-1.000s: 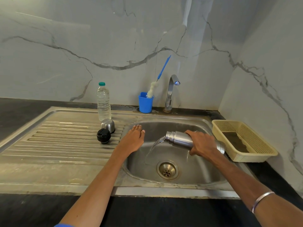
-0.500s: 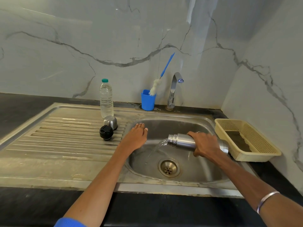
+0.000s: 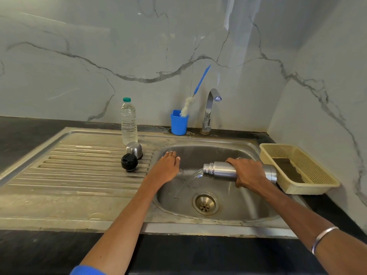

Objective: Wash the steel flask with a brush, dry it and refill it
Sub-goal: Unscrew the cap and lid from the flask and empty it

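Forearms reach in from the near edge of the dark desk [image 3: 198,259], a blue sleeve cuff [image 3: 87,270] on the left and a silver bangle [image 3: 322,238] on the right wrist; we see the left hand [image 3: 165,168] lying flat on the rim of the steel sink [image 3: 238,213], fingers straight, its grip released and holding nothing; over the basin the right hand [image 3: 249,172] has its grip clenched round the steel flask [image 3: 222,171], which lies nearly level with its open mouth pointing left, and water [image 3: 190,179] runs from that mouth down toward the drain [image 3: 205,203]; left of the basin, on the ribbed drainboard [image 3: 69,169], a black stopper [image 3: 129,162] sits just in front of a steel cap [image 3: 134,149]; to the right a cream plastic basket [image 3: 309,187] rests on the desk by the wall; further back stands a capped water bottle [image 3: 129,122]; then a blue cup [image 3: 179,122] holding a bottle brush [image 3: 195,94] that leans right; beside it the tap [image 3: 210,110]; behind everything, the marble wall [image 3: 99,46].
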